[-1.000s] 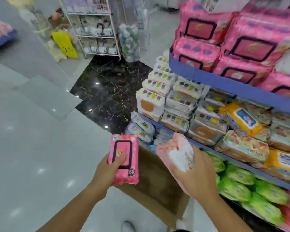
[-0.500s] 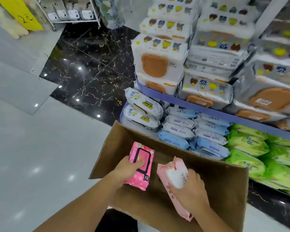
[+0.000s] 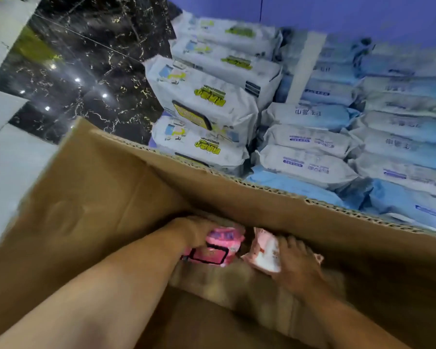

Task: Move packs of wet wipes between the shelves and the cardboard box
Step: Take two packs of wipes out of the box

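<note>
While both hands reach deep into the cardboard box [image 3: 98, 197], the left hand [image 3: 196, 230] grips a bright pink pack [image 3: 217, 250] and the right hand [image 3: 297, 263] holds a pale pink pack [image 3: 264, 253], side by side near the bottom. Neither is let go yet. Many white and blue packs [image 3: 312, 139] sit on the shelf [image 3: 337, 13] behind, so more may be left.

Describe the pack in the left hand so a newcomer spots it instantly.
Look inside the open cardboard box. Near its far wall the left hand grips a wet-wipe pack. It is hot pink with a black-outlined flap, unlike the paler pink-and-white pack beside it.
</note>
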`<state>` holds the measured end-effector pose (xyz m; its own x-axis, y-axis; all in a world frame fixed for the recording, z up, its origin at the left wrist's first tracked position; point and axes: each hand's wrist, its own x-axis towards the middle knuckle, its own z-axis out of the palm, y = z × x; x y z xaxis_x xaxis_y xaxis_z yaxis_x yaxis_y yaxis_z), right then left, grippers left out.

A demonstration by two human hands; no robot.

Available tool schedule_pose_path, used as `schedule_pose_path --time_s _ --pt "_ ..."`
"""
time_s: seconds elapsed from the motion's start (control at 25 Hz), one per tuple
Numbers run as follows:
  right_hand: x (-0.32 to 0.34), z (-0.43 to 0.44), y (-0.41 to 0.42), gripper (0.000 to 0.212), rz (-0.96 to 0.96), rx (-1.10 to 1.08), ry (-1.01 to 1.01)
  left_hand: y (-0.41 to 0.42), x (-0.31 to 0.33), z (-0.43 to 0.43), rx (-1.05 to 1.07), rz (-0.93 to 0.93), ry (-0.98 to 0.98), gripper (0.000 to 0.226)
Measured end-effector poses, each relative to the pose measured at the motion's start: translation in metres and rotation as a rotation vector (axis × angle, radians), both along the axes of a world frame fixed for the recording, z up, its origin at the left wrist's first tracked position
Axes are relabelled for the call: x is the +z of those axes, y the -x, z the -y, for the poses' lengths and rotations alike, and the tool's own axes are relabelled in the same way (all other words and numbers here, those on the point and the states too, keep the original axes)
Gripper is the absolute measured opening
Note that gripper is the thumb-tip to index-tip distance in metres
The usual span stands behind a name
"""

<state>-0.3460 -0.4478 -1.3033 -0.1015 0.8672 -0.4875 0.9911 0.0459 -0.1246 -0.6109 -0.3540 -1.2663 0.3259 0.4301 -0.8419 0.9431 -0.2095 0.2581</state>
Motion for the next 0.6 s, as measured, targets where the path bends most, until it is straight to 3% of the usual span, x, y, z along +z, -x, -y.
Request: schedule_pose_path --time_s 0.08,0.16,0.24,0.36,0.52,0.6 --pt "-0.035 0.003 -0.012 0.092 -0.017 0.031 -0.116 -0.009 -0.021 -0.025 -0.074 -0.002 0.024 0.040" --pt "-0.064 0.012 -0.015 0.087 -0.019 0.073 -0.285 -0.003 -0.039 -0.035 -0.168 0.028 -0.120 0.030" --pt "-0.077 0.023 -0.009 0.065 -0.017 0.066 -0.393 0.013 -0.055 -0.025 -0.400 0.081 -0.471 0.046" --pt "-0.079 0.030 -0.002 0.063 0.009 0.091 -0.413 0.024 -0.072 0.011 -0.709 -0.023 -0.623 0.081" --pt "-0.083 0.015 0.015 0.059 0.023 0.181 -0.384 0.015 -0.089 0.007 -0.728 -0.057 -0.785 0.058" --pt "-0.085 0.009 0.033 0.057 0.010 0.191 -0.352 0.015 -0.092 0.008 -0.670 -0.063 -0.782 0.059"
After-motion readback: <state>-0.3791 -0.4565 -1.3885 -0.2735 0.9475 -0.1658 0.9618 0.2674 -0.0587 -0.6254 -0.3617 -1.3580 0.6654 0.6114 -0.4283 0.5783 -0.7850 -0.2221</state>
